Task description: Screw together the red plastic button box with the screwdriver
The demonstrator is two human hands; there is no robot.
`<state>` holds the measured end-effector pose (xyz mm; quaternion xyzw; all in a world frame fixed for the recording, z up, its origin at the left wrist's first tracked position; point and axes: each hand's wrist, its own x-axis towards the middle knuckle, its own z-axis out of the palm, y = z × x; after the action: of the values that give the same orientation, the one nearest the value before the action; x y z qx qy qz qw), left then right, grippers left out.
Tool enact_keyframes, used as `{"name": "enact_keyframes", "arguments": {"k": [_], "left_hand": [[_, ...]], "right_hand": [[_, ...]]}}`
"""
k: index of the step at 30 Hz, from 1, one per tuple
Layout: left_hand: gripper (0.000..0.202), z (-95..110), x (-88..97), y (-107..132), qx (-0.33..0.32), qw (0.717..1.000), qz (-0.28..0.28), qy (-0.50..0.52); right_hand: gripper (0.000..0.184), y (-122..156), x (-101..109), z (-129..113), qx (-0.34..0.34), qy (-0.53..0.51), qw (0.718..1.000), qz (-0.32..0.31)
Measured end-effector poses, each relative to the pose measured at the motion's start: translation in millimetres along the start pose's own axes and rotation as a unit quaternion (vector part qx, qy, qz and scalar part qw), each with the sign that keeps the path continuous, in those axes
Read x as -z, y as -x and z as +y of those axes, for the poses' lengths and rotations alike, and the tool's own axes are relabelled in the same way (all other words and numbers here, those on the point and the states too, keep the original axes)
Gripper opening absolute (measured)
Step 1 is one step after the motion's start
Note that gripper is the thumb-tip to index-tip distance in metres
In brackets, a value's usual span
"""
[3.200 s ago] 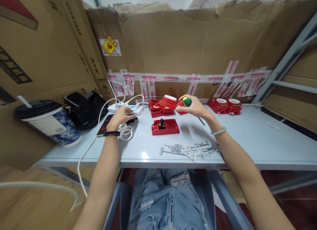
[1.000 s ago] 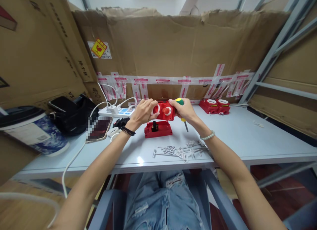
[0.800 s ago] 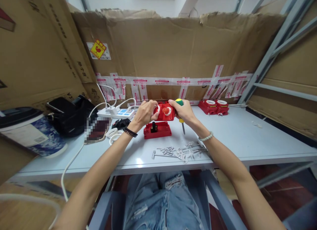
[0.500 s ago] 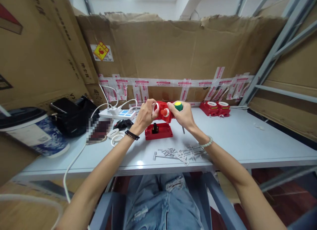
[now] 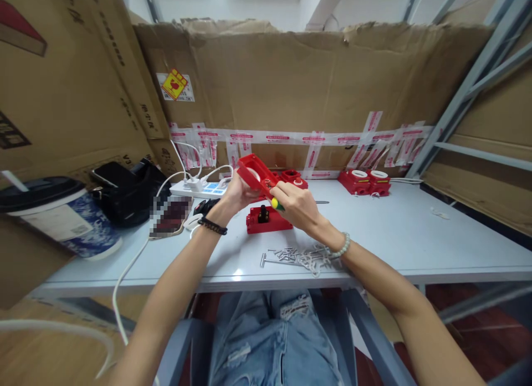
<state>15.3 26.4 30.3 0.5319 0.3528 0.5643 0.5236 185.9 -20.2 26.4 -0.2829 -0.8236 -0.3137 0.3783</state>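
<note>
My left hand [image 5: 235, 195] holds a red plastic switch cover [image 5: 254, 173] tilted up on edge above the table. My right hand [image 5: 297, 207] grips a screwdriver with a green and yellow handle [image 5: 276, 204], its handle end toward the cover and its metal shaft [image 5: 321, 202] sticking out to the right. Just below both hands a red base plate with a black part in its middle [image 5: 266, 219] lies on the white table [image 5: 415, 236]. A scatter of small screws and metal pins [image 5: 301, 256] lies near the table's front edge, under my right wrist.
More red switch housings sit at the back [image 5: 295, 178] and back right [image 5: 364, 181]. At the left are a white power strip [image 5: 198, 188], a phone [image 5: 170, 215], a black bag [image 5: 124, 189] and a large lidded cup [image 5: 58, 217]. Cardboard walls enclose the table.
My left hand left the phone area and took hold of the red cover. The cover has tipped from face-on to edge-up. The screwdriver swung from pointing down to lying sideways.
</note>
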Motion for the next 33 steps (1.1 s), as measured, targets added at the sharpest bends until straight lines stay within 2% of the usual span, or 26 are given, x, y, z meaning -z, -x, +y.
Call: {"name": "enact_keyframes", "arguments": {"k": [1, 2, 3, 5, 6, 8, 10, 11, 15, 19, 22, 24, 25, 26, 28, 31, 33], "left_hand": [[0.057, 1.2, 5.2, 0.9, 0.035, 0.999, -0.035, 0.008], [0.057, 1.2, 9.7, 2.2, 0.041, 0.998, -0.037, 0.004], [0.057, 0.2, 13.0, 3.8, 0.019, 1.000, -0.015, -0.012], [0.051, -3.9, 15.8, 7.6, -0.100, 0.990, 0.054, -0.085], [0.047, -6.1, 15.5, 9.6, -0.175, 0.972, 0.076, -0.135], [0.044, -9.7, 13.2, 13.2, -0.299, 0.923, 0.075, -0.230], [0.049, -11.4, 10.9, 15.4, -0.361, 0.887, 0.047, -0.285], [0.049, -11.7, 10.4, 15.7, -0.374, 0.879, 0.038, -0.294], [0.047, -13.8, 11.7, 12.9, -0.374, 0.886, 0.023, -0.273], [0.043, -19.6, 11.4, 6.1, -0.322, 0.926, 0.034, -0.193], [0.032, -21.8, 10.0, 1.8, -0.195, 0.977, 0.052, -0.069], [0.038, -20.8, 10.0, 1.4, -0.097, 0.995, 0.033, -0.019], [0.041, -19.9, 10.3, 2.1, -0.072, 0.997, 0.027, -0.020], [0.042, -19.0, 10.6, 3.4, -0.073, 0.996, 0.033, -0.038], [0.040, -17.8, 10.9, 7.1, -0.146, 0.981, 0.067, -0.106], [0.054, -17.7, 9.7, 12.3, -0.289, 0.931, 0.088, -0.207], [0.056, -18.2, 8.4, 14.0, -0.333, 0.908, 0.073, -0.245]], "right_hand": [[0.019, 0.2, -0.7, 1.8, -0.010, -0.002, 1.000, 0.003], [0.019, 0.1, -0.9, 3.9, -0.031, -0.014, 0.999, 0.010], [0.019, -0.2, -0.8, 6.2, -0.059, -0.034, 0.998, 0.019], [0.019, -1.4, 0.3, 10.6, -0.121, -0.085, 0.988, 0.036], [0.019, -2.2, 1.2, 12.4, -0.148, -0.113, 0.982, 0.042], [0.020, -3.8, 3.0, 14.4, -0.188, -0.162, 0.968, 0.045], [0.021, -5.0, 4.2, 14.7, -0.207, -0.192, 0.958, 0.042], [0.021, -5.2, 4.5, 14.5, -0.209, -0.197, 0.957, 0.043], [0.021, -4.3, 3.2, 14.4, -0.179, -0.184, 0.965, 0.044], [0.022, -2.5, 1.1, 13.7, -0.148, -0.152, 0.977, 0.032], [0.025, -1.4, 0.4, 10.7, -0.117, -0.114, 0.986, 0.000], [0.025, -0.8, -0.2, 9.6, -0.118, -0.098, 0.988, -0.013], [0.025, -0.5, -0.6, 9.8, -0.126, -0.095, 0.987, -0.015], [0.024, -0.1, -1.2, 10.5, -0.135, -0.095, 0.986, -0.015], [0.024, 0.4, -2.5, 12.9, -0.156, -0.102, 0.982, -0.012], [0.023, 0.5, -3.8, 16.2, -0.179, -0.124, 0.976, 0.001], [0.024, 0.0, -3.7, 16.9, -0.184, -0.140, 0.973, 0.013]]}}
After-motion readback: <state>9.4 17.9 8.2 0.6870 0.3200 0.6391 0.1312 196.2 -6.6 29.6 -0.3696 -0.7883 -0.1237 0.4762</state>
